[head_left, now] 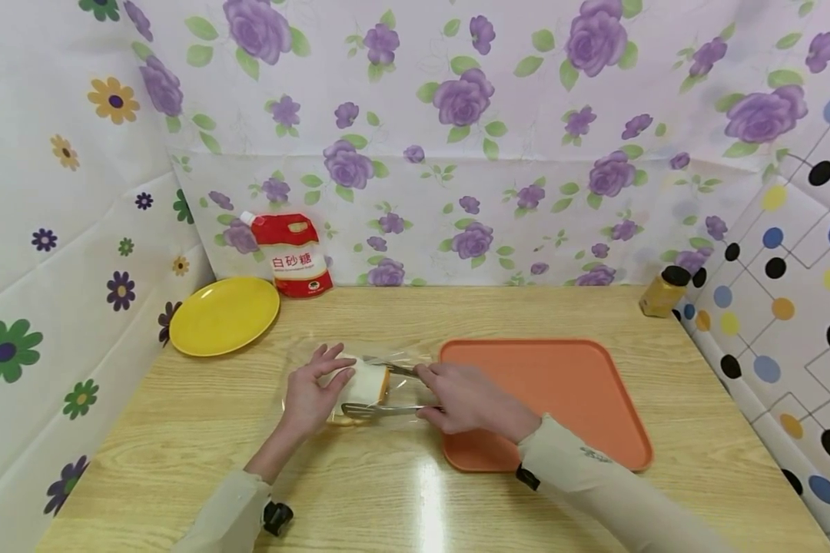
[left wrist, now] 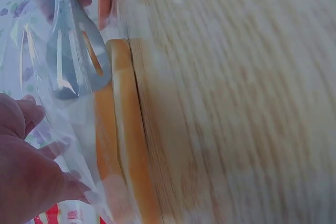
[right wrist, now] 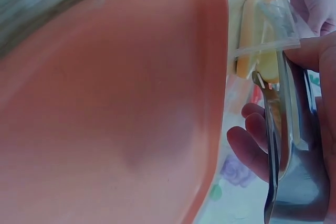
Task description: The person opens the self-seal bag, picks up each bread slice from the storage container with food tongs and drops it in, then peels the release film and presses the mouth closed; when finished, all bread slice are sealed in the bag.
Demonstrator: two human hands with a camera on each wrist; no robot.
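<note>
At least two bread slices (head_left: 368,382) lay on the table inside one clear bag (head_left: 413,393), at three o'clock from the left hand (head_left: 310,393) and at nine o'clock from the right hand (head_left: 465,399). The left hand was the nearer one; its bent fingers rested at the bag, but whether they pinched the film I could not tell. The right hand grasped one pair of metal tongs (head_left: 387,410), whose long axis ran from three to nine o'clock; their two arms stood apart, one on the twelve o'clock side of the upper slice, the other on the six o'clock side. The slices' long axis I could not judge, as fingers and film covered part of them. Counted from the bread, there were one yellow plate (head_left: 224,316) at ten o'clock, one sugar pouch (head_left: 293,257) at eleven, one jar (head_left: 664,293) between two and three, and one orange tray (head_left: 553,403) at three.
</note>
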